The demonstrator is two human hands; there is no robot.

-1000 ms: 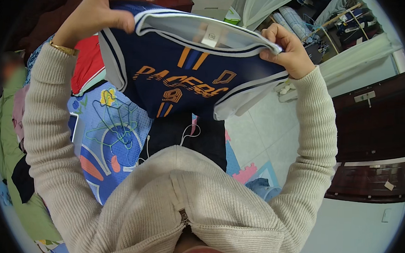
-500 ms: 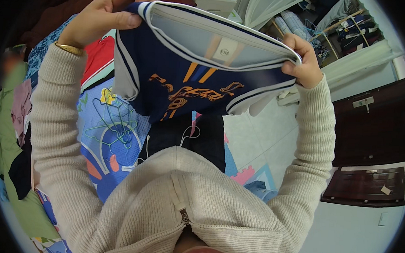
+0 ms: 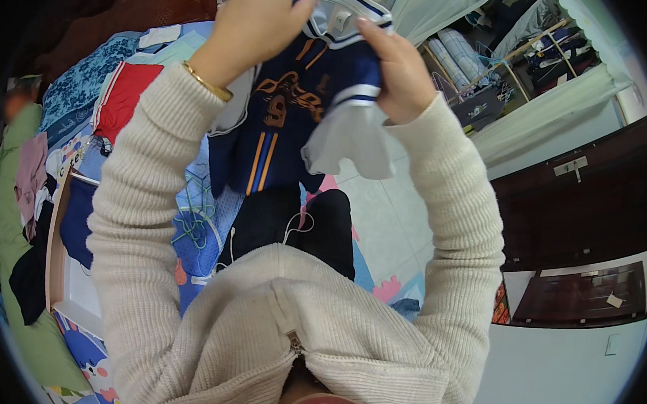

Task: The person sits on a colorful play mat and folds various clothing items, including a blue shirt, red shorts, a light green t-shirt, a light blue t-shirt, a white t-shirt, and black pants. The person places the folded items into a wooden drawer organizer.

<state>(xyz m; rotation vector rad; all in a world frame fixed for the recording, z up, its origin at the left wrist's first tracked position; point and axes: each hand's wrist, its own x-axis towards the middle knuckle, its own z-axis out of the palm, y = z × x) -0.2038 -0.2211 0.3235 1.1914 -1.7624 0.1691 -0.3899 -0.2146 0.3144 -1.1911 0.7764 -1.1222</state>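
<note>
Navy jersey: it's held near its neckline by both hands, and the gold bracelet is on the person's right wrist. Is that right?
Not quite: the head view shows the gold bracelet on the left wrist. The left hand and right hand do hold the navy jersey near its neckline.

To the left, a red garment [image 3: 128, 98] is spread beside a blue patterned cloth [image 3: 81, 83], while a pink garment [image 3: 31, 176] and a black garment [image 3: 28, 278] are draped near a green quilt [image 3: 3, 192]. Navy fabric [image 3: 78, 222] is contained in a shallow open box [image 3: 55, 261]. On the right, a wooden rack [image 3: 518, 80] is partly framed by a white curtain [image 3: 555, 115], and a dark door [image 3: 579, 208] is fitted with a metal handle [image 3: 570, 167].
</note>
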